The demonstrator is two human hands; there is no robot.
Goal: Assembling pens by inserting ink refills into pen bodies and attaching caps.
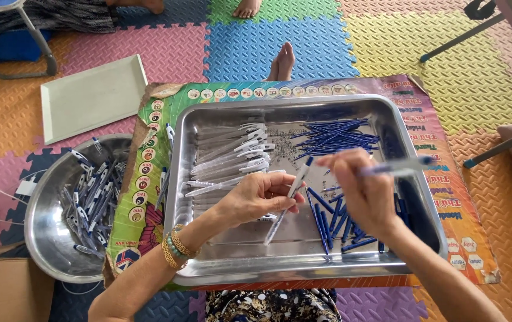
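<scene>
My left hand (260, 197) holds a clear pen barrel (291, 194) upright and tilted over a rectangular steel tray (244, 262). My right hand (366, 191) grips a blurred pen part with a blue tip (399, 167) just right of the barrel. In the tray lie a row of white-clipped clear barrels (232, 158) at the left, thin blue refills (333, 138) at the back right, and blue pen parts (333, 223) under my right hand.
A round steel bowl (44, 238) of assembled pens sits at the left. A white tray (92, 95) lies behind it. A colourful printed board (446, 173) lies under the steel tray. Another person's feet (281, 59) rest on foam floor mats; chair legs (35, 42) stand nearby.
</scene>
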